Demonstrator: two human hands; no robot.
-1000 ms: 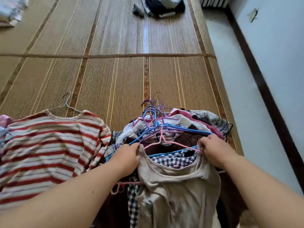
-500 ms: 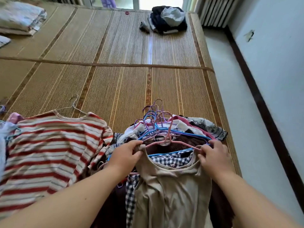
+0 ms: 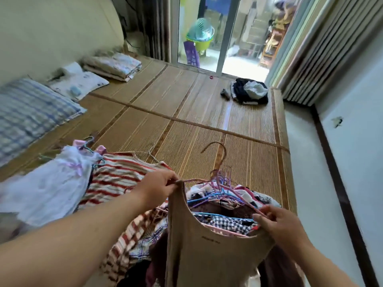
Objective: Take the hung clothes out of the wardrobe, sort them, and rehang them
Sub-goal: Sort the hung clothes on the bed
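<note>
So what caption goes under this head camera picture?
Left hand and right hand hold a beige top above the clothes pile.

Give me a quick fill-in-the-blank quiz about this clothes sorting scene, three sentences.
1. The left hand and right hand hold the beige top by its ____.
2. The shirt lying left of it has red and white ____.
3. The dark clothes heap lies on the woven mat near the glass ____.
Missing words: hanger; stripes; door.

We see a woven mat [image 3: 207, 112] spread ahead of us. Along the left wall lie a blue checked pillow [image 3: 31, 114], a white pillow [image 3: 83, 83] and folded blankets [image 3: 114, 66]. Far right on the mat sits a dark bundle [image 3: 250, 92], near the glass door [image 3: 228, 34]. A green basin [image 3: 200, 41] stands beyond the door.
</note>
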